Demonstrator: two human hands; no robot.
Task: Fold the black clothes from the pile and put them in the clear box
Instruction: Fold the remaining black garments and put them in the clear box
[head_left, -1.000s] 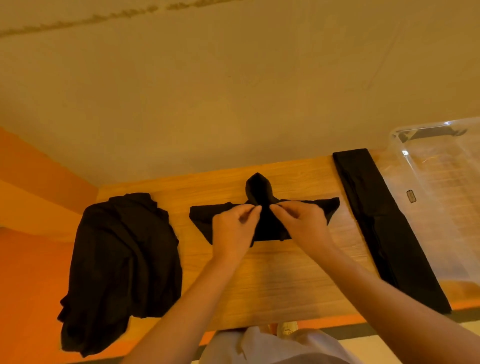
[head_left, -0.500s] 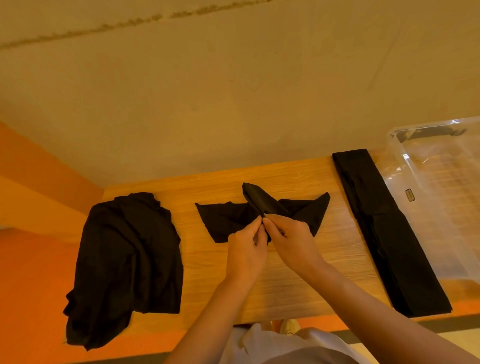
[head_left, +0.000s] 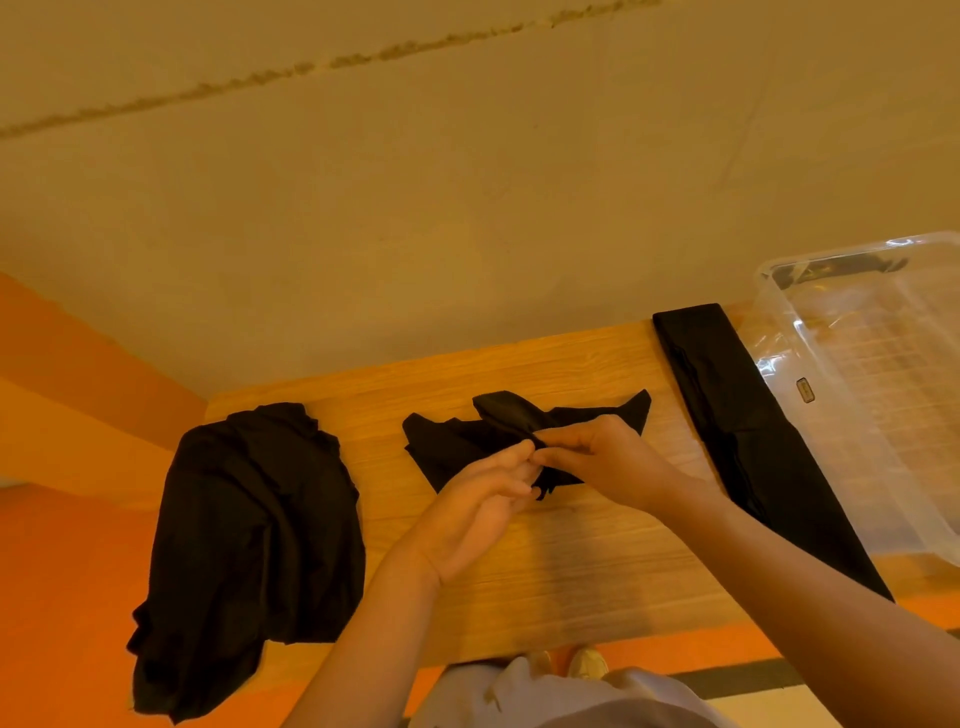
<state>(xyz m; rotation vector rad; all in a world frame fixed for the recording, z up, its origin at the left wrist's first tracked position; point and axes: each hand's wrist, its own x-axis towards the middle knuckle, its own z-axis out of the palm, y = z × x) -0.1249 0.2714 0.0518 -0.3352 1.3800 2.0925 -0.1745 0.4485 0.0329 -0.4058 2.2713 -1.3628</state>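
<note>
Now both my left hand (head_left: 480, 506) and right hand (head_left: 605, 460) pinch the small black garment (head_left: 457, 447) mid-table, halfway through folding it, and next it needs flattening before the clear box (head_left: 883, 395) at far right.

Warm, dim orange-yellow light, soft shadows, wide-angle bending at the edges, glare on the clear box (head_left: 862, 395).

On the table (head_left: 571, 582): pile (head_left: 254, 525) left; small garment (head_left: 467, 447) centre; folded strip (head_left: 748, 431) then box (head_left: 883, 395) right
</note>
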